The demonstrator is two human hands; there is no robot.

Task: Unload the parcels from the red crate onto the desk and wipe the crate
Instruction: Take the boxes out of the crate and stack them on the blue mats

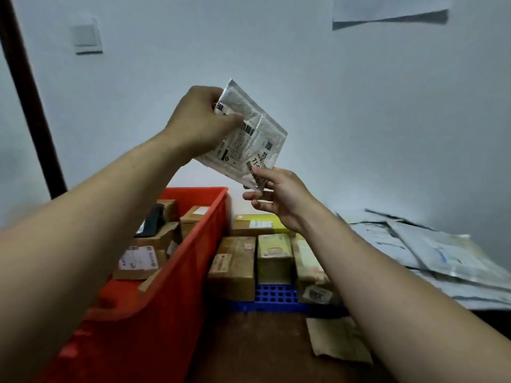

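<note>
While the left hand [199, 120] is gripping the silver parcel [249, 134] by its top corner, fingers curled, the right hand [279, 194] is pinching its bottom corner, above the red crate [193, 258] and counter [262, 341].

The left forearm [96, 217] and right forearm [387, 272] are bare along all their visible length. The left hand [199, 120] and right hand [279, 197] are bare too, from wrist to fingertips.

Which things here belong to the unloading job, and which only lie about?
Job: silver parcel, in left hand and right hand; red crate; boxed parcels inside it; unloaded boxes; flat mailers.
Lying about: wall switch; paper sheet; cardboard scrap.
</note>
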